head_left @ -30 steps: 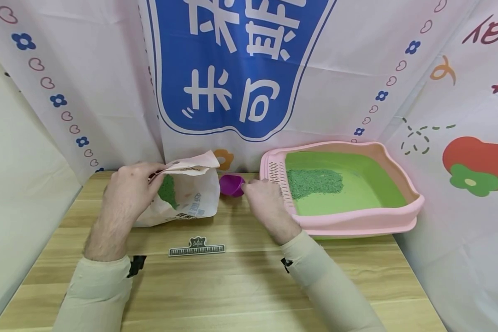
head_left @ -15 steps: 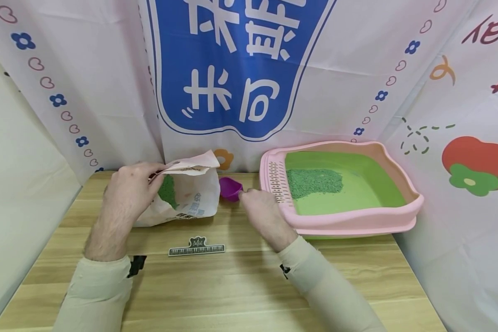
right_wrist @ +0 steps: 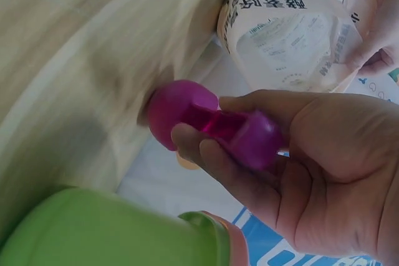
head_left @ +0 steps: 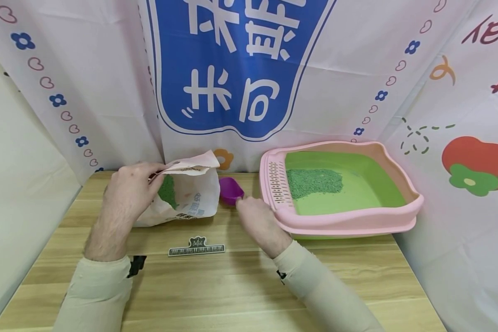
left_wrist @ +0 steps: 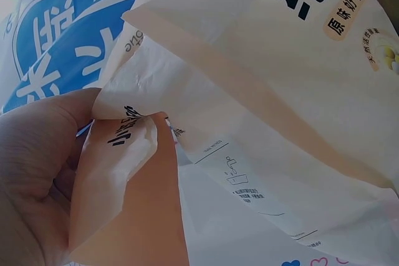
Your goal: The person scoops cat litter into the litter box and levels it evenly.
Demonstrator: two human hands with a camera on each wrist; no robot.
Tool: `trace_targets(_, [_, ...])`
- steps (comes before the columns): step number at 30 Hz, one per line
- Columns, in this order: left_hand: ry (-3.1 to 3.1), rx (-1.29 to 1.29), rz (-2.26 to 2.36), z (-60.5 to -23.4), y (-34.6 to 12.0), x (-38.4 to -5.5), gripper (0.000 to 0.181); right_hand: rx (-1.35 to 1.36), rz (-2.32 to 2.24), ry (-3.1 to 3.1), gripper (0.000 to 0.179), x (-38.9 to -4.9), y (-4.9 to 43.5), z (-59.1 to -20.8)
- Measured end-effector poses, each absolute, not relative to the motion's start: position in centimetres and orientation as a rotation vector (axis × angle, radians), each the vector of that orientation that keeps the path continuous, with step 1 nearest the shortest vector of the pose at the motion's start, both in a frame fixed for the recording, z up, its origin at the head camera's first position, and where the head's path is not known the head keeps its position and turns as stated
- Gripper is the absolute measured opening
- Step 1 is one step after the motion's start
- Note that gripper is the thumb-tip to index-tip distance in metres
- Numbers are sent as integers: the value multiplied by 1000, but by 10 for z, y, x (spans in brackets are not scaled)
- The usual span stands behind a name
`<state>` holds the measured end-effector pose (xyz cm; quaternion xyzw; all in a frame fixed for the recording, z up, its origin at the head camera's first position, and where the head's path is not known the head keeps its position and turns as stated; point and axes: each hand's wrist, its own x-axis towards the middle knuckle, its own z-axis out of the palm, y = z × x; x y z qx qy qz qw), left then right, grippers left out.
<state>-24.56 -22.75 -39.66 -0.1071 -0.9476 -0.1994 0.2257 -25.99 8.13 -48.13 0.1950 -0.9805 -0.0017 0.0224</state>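
My left hand grips the folded top edge of a pale paper bag, which leans at the back left with its mouth spread. Green granules show inside it. In the left wrist view, thumb and fingers pinch the bag's creased orange-lined edge. My right hand holds a purple scoop by its handle, just right of the bag. From the right wrist, the thumb and fingers wrap the handle, and the rounded scoop bowl hangs close over the wooden table.
Right of the scoop stands a litter box with a pink rim and slotted ledge. Green litter lies in its left part. A black-and-white bag clip lies on the wooden table in front. Printed cloth hangs behind.
My right hand and the scoop have moved slightly toward me and to the left, the scoop turning a little. My left hand and the bag have stayed put.
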Motion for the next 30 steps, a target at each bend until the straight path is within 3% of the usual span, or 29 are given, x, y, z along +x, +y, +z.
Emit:
trace_targets(9, [-2608,-301,-549,-397,-227,-246,23,503,49,-3071,15,-243,70,-475])
trace_targets(16, [-2604,-304,-549,-397,-228,-246,23,404,137,-3175,59,-240,63,-482])
trace_targets(20, [-2595,-313,-545,-396,-228,-246,22,379,111,-3197,69,-240,62,-481])
trace_targets(30, [-2519,-367,-498,-395,-229,-249,19,525,149,-3008,33,-244,67,-468])
